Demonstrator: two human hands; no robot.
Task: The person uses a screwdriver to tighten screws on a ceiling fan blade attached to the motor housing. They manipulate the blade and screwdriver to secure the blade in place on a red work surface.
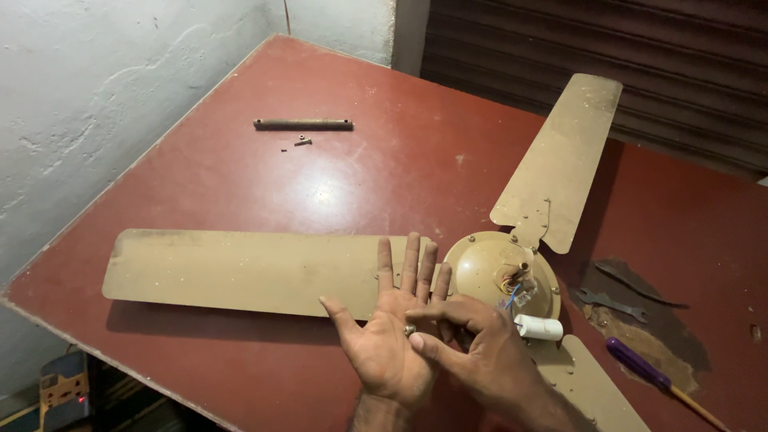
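Above fan blade [240, 272]: left hand [388, 340] flat, palm up; right hand [480, 348] pinching.

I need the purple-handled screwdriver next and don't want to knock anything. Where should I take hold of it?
Grip the purple handle across its width, coming from above. It lies flat on the red table with its thick end nearest the fan blade, free of the spanner.

A metal rod [303, 124] lies on the red bench [336, 184] at about eleven o'clock, with a small bolt [302, 142] just below it. At four o'clock a spanner [610, 302] rests on a worn patch [648, 328], and a purple-handled screwdriver [640, 364] lies near it. A whitewashed wall [88, 104] stands at nine o'clock, a dark shutter [608, 48] at one.
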